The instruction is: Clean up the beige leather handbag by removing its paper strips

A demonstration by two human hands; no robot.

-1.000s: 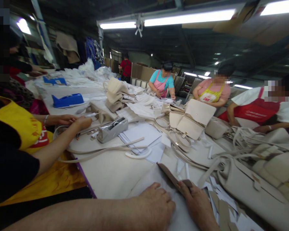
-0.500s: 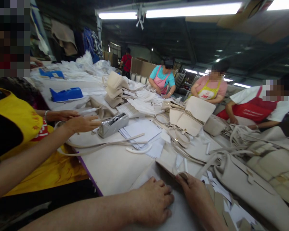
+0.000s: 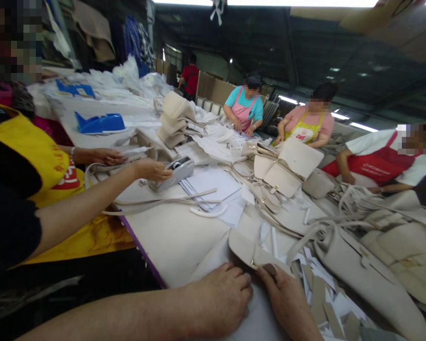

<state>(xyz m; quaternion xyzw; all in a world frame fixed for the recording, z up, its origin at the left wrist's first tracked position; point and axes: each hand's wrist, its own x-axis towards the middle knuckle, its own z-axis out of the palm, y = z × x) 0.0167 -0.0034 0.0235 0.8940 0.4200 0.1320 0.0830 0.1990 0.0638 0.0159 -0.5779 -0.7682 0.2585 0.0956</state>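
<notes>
A beige handbag [image 3: 242, 245] lies in front of me at the bottom of the view, its flap raised and a small gold-coloured clasp near the flap's edge. My right hand [image 3: 289, 296] pinches the edge of this flap between thumb and fingers. Across the bag's pale body rests my left hand [image 3: 218, 296], fingers curled down and close together on it; the fingertips are partly hidden. Right of my right hand, another beige handbag [image 3: 365, 270] lies on its side, beside scattered card and paper strips [image 3: 326, 298].
At left, a co-worker in a yellow apron [image 3: 35, 161] reaches to a grey tape dispenser [image 3: 181, 175]. White sheets [image 3: 216, 187], straps and stacked bags [image 3: 287, 166] lie ahead on the table [image 3: 163, 232]. Blue dispensers [image 3: 101, 123] stand at far left. More co-workers are across the table.
My right hand has turned the flap so its outer face and clasp show more. The co-worker's hand at left has moved right onto the tape dispenser. The camera view has tilted slightly down.
</notes>
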